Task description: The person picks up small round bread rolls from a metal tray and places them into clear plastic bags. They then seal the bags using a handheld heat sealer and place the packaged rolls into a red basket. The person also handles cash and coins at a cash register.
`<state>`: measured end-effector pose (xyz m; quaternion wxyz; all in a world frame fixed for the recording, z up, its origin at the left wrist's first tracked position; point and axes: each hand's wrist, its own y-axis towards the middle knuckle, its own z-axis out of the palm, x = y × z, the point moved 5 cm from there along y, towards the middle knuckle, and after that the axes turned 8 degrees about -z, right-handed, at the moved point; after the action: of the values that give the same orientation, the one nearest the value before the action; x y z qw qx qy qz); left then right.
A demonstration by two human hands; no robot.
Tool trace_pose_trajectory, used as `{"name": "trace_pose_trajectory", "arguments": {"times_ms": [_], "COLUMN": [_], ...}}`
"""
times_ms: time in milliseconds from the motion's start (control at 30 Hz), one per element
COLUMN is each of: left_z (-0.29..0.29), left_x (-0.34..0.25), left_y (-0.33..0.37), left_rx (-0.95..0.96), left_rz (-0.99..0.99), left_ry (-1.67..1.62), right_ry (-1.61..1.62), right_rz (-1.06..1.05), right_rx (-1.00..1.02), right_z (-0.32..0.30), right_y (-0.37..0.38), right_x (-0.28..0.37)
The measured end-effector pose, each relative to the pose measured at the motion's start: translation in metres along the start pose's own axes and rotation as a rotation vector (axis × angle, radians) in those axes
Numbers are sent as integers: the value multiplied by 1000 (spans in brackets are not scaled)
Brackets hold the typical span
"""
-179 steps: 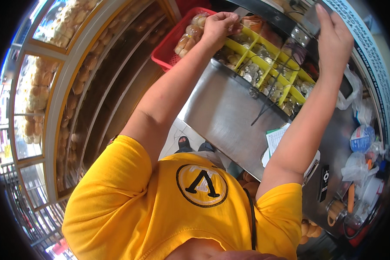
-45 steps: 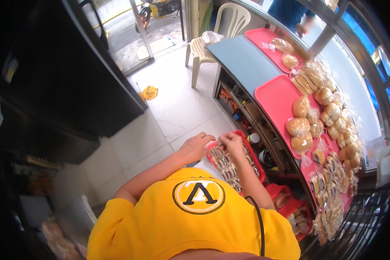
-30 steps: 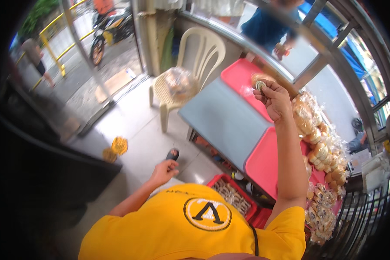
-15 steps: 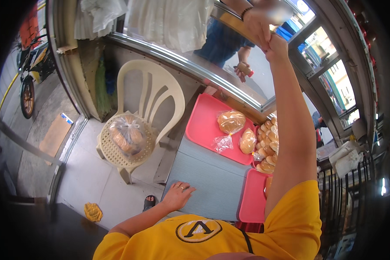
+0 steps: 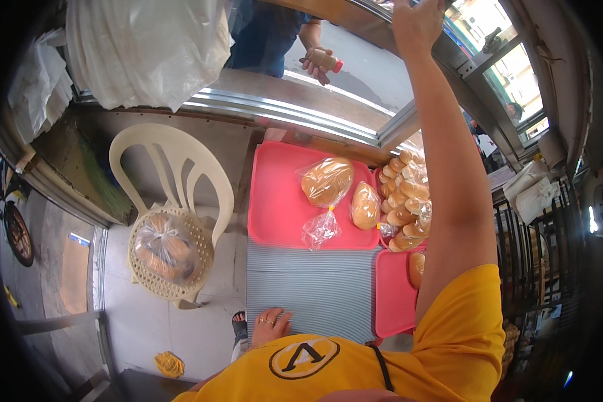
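Observation:
My left hand [image 5: 271, 325] lies flat on the blue-grey ribbed table top [image 5: 315, 288], fingers spread, holding nothing. My right hand [image 5: 415, 23] is stretched far up to the open window above the metal ledge [image 5: 295, 110]; its fingers run out of the picture, so I cannot tell what they hold. Beyond the window another person's hand grips a brown bottle with a red cap [image 5: 323, 60]. Below my raised arm a red tray [image 5: 278, 208] carries a bagged loaf [image 5: 327, 179] and a bagged bun [image 5: 365, 205].
A heap of bagged rolls [image 5: 403, 201] fills the tray's right end. A second red tray [image 5: 392, 298] sits nearer me. A cream plastic chair [image 5: 174, 167] on the left bears a bag of bread [image 5: 167, 246]. White plastic bags [image 5: 147, 47] hang above. Metal bars [image 5: 522, 261] stand to the right.
My right arm has stretched higher toward the window and the view has swung closer to the table. My left hand stays flat on the table top.

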<state>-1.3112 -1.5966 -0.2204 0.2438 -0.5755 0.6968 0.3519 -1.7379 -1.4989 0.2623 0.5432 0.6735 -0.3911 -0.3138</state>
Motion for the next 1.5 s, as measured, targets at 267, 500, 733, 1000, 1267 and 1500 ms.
{"name": "trace_pose_trajectory", "arguments": {"times_ms": [267, 500, 733, 1000, 1267, 1500], "left_z": [-1, -2, -8, -1, 3, 12], "left_x": [2, 2, -10, -22, -31, -22], "left_y": [11, 12, 15, 3, 5, 0], "left_rx": [-29, -93, -70, -80, -64, -69], "left_rz": [-9, 42, -18, -111, -108, -14], "left_ry": [-33, -50, -53, 180, 350, 451], "right_ry": [-276, -316, -264, 239, 591, 178], "right_rz": [225, 344, 374, -47, -99, 481], "right_rx": [183, -77, 120, 296, 364, 383], "right_z": [39, 45, 53, 34, -117, -305], "right_y": [1, -1, -6, -39, -208, -356], "right_x": [-119, -111, -62, 15, 42, -26]}}
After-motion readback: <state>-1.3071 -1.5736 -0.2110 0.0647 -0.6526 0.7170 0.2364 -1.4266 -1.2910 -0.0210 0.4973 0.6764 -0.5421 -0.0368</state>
